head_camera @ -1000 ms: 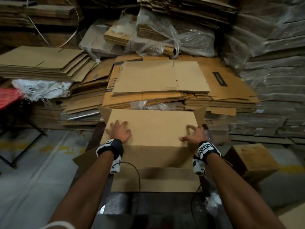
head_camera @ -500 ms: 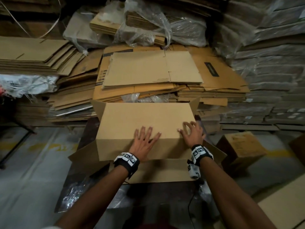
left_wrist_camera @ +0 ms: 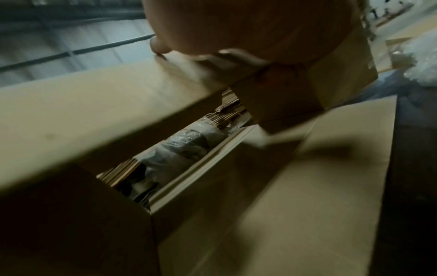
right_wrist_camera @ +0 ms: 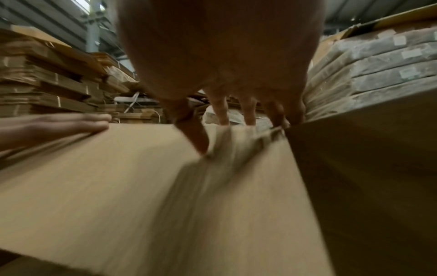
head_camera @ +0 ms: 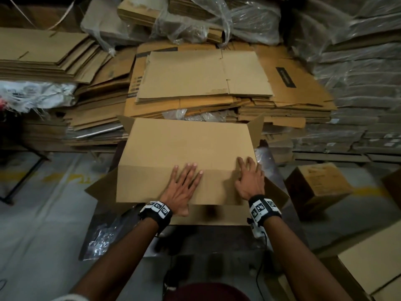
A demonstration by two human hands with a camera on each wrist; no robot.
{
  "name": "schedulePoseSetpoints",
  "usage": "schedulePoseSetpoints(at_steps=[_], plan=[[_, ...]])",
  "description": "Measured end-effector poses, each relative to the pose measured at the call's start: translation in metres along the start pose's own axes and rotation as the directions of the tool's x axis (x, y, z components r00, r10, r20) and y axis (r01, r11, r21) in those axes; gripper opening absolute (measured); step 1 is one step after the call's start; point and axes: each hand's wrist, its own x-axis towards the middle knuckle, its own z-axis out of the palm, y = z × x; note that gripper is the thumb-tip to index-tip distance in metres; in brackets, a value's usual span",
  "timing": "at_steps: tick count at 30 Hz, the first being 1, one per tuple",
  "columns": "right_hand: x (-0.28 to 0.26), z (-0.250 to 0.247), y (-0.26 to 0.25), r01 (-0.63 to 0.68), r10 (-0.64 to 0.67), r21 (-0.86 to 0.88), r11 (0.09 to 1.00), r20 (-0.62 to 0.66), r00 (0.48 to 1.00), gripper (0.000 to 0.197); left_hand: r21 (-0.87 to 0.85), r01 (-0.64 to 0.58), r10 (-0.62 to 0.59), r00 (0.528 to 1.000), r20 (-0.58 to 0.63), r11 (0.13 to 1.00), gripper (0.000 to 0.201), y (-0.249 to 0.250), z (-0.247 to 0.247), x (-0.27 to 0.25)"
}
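Note:
A brown cardboard box (head_camera: pixel 184 148) stands on a dark table (head_camera: pixel 195 246) in front of me, its long top flaps folded over and its short side flaps sticking out. My left hand (head_camera: pixel 184 181) lies flat with straight fingers on the near flap, close to the middle. My right hand (head_camera: pixel 249 177) presses with spread fingers near the box's right edge. In the right wrist view the fingertips (right_wrist_camera: pixel 222 119) touch the flap (right_wrist_camera: pixel 141 186), with the left hand (right_wrist_camera: pixel 59 125) flat beside them. The left wrist view looks through the gap into the box (left_wrist_camera: pixel 71 130).
Stacks of flattened cardboard (head_camera: pixel 206 83) fill the space behind the box and to the left (head_camera: pixel 43 55). Plastic-wrapped bundles (head_camera: pixel 358 83) rise on the right. A small closed carton (head_camera: pixel 316 187) sits on the floor at right. Plastic wrap (head_camera: pixel 102 235) lies on the table's left.
My left hand slid from the box's left side to the middle of the near flap. The flap has come down flatter. My right hand stayed near the right edge.

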Motion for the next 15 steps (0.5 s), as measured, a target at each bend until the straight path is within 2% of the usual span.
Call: schedulePoseSetpoints(at_steps=[2, 5, 8, 13, 15], plan=[[-0.002, -0.006, -0.007, 0.049, -0.043, -0.058, 0.997, 0.108, 0.993, 0.099, -0.030, 0.047, -0.047, 0.998, 0.030, 0.998, 0.136, 0.000, 0.007, -0.009], [-0.006, -0.009, -0.018, 0.128, -0.114, -0.072, 0.989, 0.180, 0.977, 0.097, -0.059, 0.112, -0.108, 0.992, 0.073, 0.992, 0.125, -0.005, 0.013, -0.022], [-0.010, -0.008, -0.027, 0.155, -0.153, -0.001, 0.988, 0.152, 0.976, 0.084, -0.071, 0.142, -0.134, 0.985, 0.109, 0.987, 0.112, -0.016, 0.012, -0.030], [-0.022, 0.007, -0.049, 0.113, -0.126, 0.136, 0.984, 0.095, 0.987, 0.083, -0.095, 0.216, -0.202, 0.970, 0.134, 0.972, 0.107, -0.039, 0.018, -0.047], [-0.027, 0.018, -0.058, 0.104, -0.122, 0.171, 0.980, 0.101, 0.987, 0.081, -0.091, 0.234, -0.224, 0.969, 0.105, 0.968, 0.108, -0.046, 0.027, -0.059]])
